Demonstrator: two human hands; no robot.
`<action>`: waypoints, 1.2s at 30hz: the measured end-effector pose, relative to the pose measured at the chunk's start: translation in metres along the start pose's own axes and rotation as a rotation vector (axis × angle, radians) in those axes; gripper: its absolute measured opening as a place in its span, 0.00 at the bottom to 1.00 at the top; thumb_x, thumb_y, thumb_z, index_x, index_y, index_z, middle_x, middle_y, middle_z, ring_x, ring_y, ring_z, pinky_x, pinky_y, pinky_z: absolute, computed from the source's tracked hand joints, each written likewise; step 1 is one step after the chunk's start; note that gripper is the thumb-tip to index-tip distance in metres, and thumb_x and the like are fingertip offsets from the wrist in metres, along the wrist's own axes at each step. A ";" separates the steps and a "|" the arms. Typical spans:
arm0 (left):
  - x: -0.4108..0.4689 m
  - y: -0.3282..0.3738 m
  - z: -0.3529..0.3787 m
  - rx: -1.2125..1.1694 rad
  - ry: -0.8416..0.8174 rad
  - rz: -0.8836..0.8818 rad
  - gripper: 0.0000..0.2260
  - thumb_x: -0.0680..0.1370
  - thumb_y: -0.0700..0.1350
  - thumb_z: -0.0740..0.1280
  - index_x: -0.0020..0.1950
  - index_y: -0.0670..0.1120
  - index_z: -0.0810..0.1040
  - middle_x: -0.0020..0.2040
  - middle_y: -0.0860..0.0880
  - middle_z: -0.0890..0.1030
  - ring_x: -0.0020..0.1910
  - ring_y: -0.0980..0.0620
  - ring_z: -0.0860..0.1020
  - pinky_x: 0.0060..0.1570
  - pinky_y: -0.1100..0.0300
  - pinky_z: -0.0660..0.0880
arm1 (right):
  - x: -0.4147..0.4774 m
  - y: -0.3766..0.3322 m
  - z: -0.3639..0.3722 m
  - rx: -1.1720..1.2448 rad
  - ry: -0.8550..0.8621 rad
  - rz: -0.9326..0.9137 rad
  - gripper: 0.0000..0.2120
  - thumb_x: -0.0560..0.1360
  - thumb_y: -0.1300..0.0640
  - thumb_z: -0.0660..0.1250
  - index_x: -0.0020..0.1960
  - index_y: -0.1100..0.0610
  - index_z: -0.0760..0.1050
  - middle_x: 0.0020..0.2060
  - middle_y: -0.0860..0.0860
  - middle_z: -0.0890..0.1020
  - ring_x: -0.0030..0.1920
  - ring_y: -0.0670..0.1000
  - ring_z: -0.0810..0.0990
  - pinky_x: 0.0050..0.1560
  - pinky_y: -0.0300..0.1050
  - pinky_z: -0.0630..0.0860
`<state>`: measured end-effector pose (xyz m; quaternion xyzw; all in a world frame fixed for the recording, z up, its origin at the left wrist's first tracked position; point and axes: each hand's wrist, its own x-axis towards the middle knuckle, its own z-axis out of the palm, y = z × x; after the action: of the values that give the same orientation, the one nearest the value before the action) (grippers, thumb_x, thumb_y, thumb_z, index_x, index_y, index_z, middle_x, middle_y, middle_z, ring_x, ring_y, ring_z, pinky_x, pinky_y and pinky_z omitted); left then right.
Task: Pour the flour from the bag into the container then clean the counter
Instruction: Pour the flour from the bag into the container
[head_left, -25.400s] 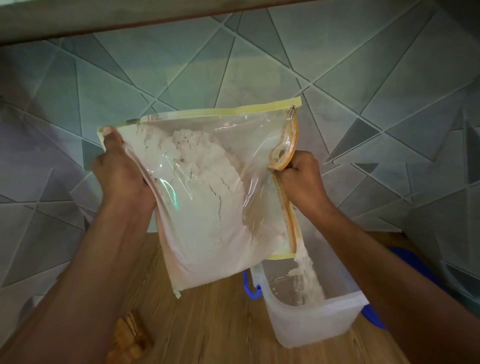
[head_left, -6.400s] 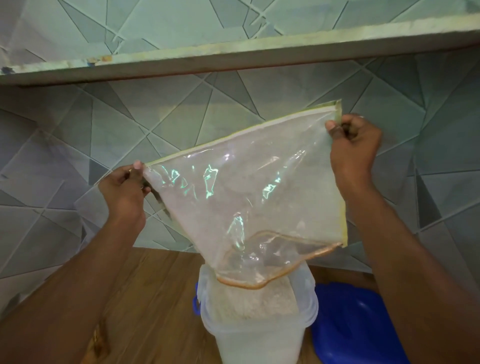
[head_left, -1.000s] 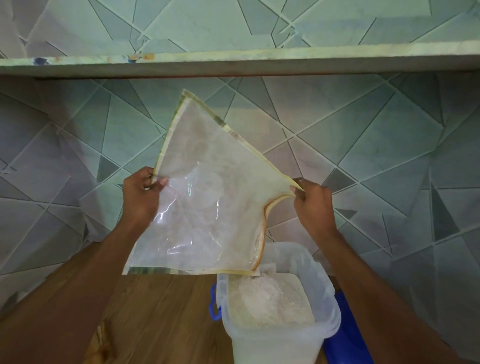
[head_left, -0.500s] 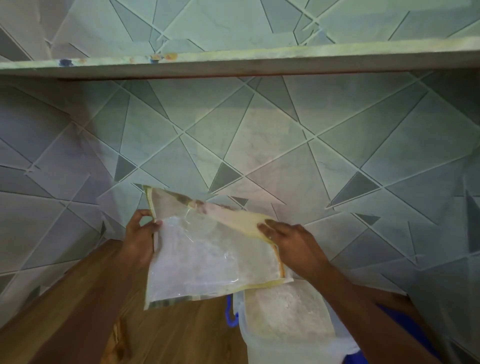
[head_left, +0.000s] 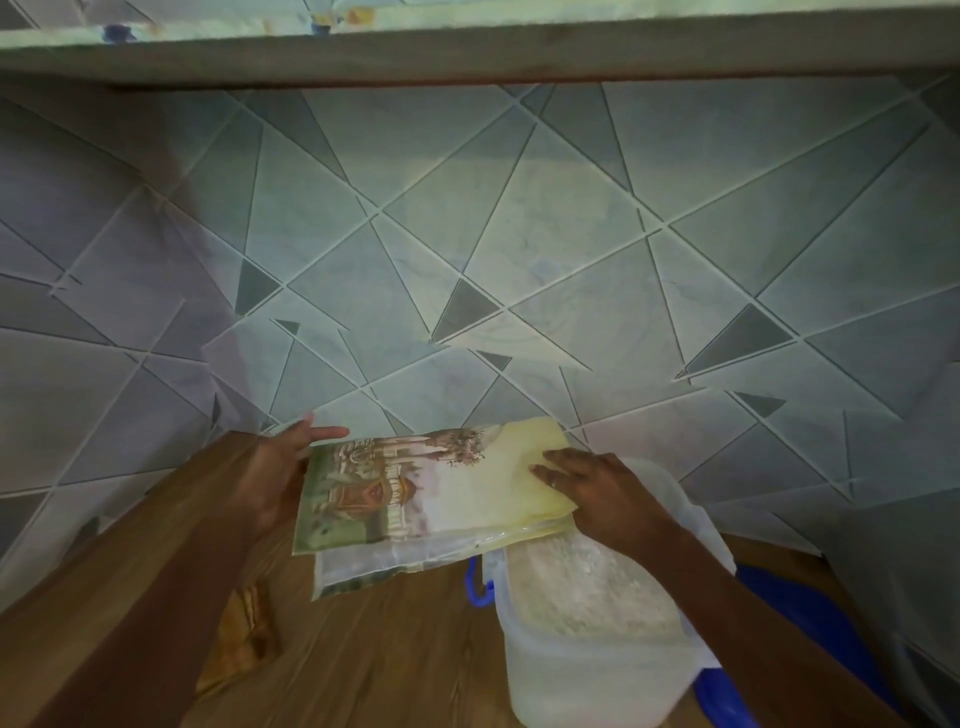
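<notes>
The emptied flour bag (head_left: 426, 488) is folded flat, its printed side up, and is held just above the wooden counter (head_left: 363, 649). My left hand (head_left: 278, 478) grips its left edge. My right hand (head_left: 597, 493) presses flat on its right end, fingers spread, over the rim of the container. The translucent plastic container (head_left: 597, 691) stands at the lower right, filled with white flour (head_left: 587, 587) almost to its top. A blue handle clip (head_left: 475, 584) shows on its left side.
The blue lid (head_left: 800, 623) lies on the counter to the right of the container, partly hidden by my right arm. A tiled wall (head_left: 493, 249) rises close behind. A shelf (head_left: 467, 52) runs overhead along the top of the view.
The bag came down from being held up over the container and has been folded over. My right hand moved from pinching its corner to pressing flat on the fold.
</notes>
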<state>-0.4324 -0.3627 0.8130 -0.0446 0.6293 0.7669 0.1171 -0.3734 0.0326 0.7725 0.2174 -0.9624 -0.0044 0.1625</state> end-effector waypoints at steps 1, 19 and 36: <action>-0.005 0.001 0.003 0.004 0.017 -0.005 0.20 0.84 0.51 0.63 0.68 0.37 0.78 0.65 0.32 0.80 0.60 0.35 0.82 0.63 0.42 0.79 | 0.001 0.001 0.001 0.063 0.036 0.069 0.35 0.56 0.62 0.69 0.64 0.51 0.82 0.61 0.53 0.83 0.58 0.54 0.84 0.49 0.53 0.84; -0.006 -0.101 -0.076 -0.214 0.225 -0.138 0.11 0.81 0.33 0.66 0.61 0.40 0.82 0.56 0.36 0.85 0.50 0.40 0.84 0.40 0.51 0.85 | 0.081 -0.044 -0.005 0.676 0.251 0.552 0.12 0.66 0.70 0.74 0.47 0.60 0.87 0.47 0.57 0.87 0.50 0.54 0.85 0.53 0.36 0.73; -0.086 -0.203 -0.130 -0.388 0.481 -0.357 0.20 0.85 0.58 0.58 0.60 0.44 0.80 0.50 0.41 0.86 0.48 0.39 0.83 0.42 0.47 0.81 | 0.215 -0.135 0.078 0.482 -0.256 0.507 0.15 0.68 0.53 0.79 0.51 0.59 0.84 0.51 0.57 0.85 0.56 0.60 0.82 0.60 0.52 0.78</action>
<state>-0.3112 -0.4639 0.6111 -0.3545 0.4637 0.8073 0.0872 -0.5252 -0.1851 0.7549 0.0018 -0.9716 0.2357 -0.0193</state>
